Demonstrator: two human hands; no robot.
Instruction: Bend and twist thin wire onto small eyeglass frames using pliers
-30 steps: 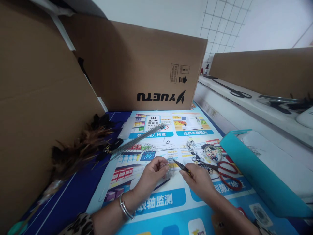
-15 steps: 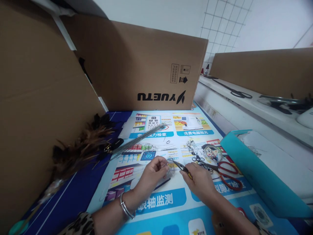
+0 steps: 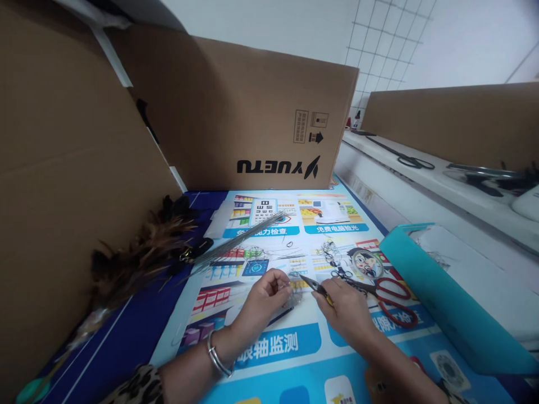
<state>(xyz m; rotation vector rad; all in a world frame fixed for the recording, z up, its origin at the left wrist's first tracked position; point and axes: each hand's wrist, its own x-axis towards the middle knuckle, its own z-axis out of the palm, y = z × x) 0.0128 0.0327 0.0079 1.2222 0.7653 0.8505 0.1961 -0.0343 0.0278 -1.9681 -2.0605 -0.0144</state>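
Pliers (image 3: 312, 284) in one hand, wire piece (image 3: 297, 290) in the other

From where I stood, lower centre of frame: left hand (image 3: 272, 292) was pinched nearly closed, thumb and fingers on the wire piece, which poked out right of the fingertips. Right hand (image 3: 347, 311) was curled round the pliers, tips pointing left, close to the wire piece; couldn't tell if touching. Bangle (image 3: 215, 356) on left wrist. Scissors (image 3: 398, 300), red-handled, lay just right of the right hand. Wire bundle (image 3: 246, 234) slanted across centre-left. Feathers (image 3: 141, 247) sat at left, teal box (image 3: 455, 308) lower right, carton (image 3: 252, 112) stood upper centre.
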